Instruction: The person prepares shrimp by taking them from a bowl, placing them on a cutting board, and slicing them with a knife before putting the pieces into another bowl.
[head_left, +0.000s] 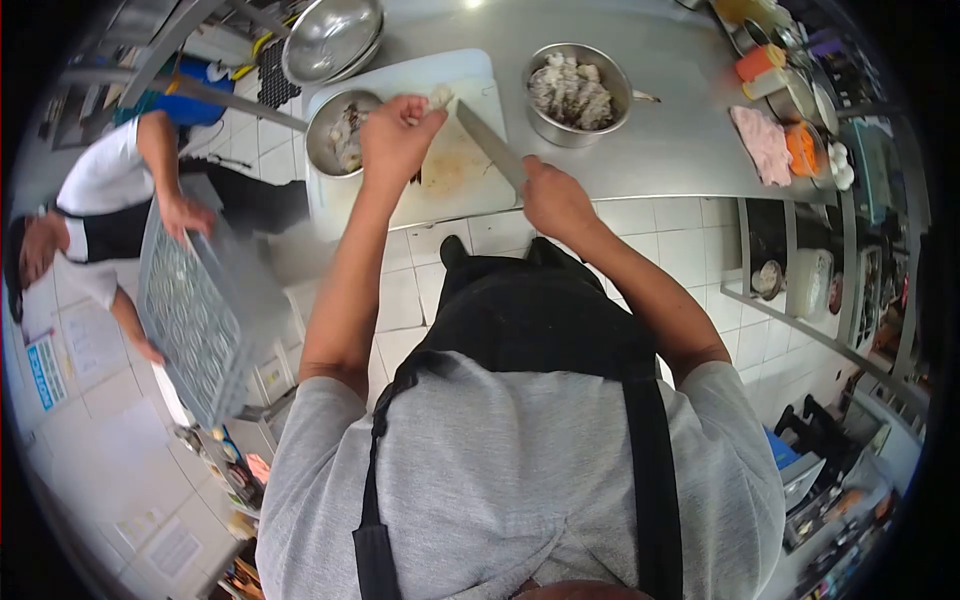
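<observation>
My right hand [556,200] is closed round the handle of a kitchen knife [488,146], its blade pointing up and left over the white cutting board [475,75]. My left hand [398,145] pinches a small pale piece of what looks like raw shrimp [440,97], close to the knife tip. Beside my left hand, a metal bowl [314,130] at the board's left edge holds greyish, shrimp-like pieces [348,140]. A metal pot [575,136] right of the board contains a heap of similar pale and dark pieces [570,92]. Brownish wet stains mark the board.
Large metal bowls [330,40] stand at the board's upper left. On the steel counter [680,130], a pink cloth [762,145], bottles and containers sit at the right. At left, another person [100,190] carries a clear plastic crate [190,310] near me.
</observation>
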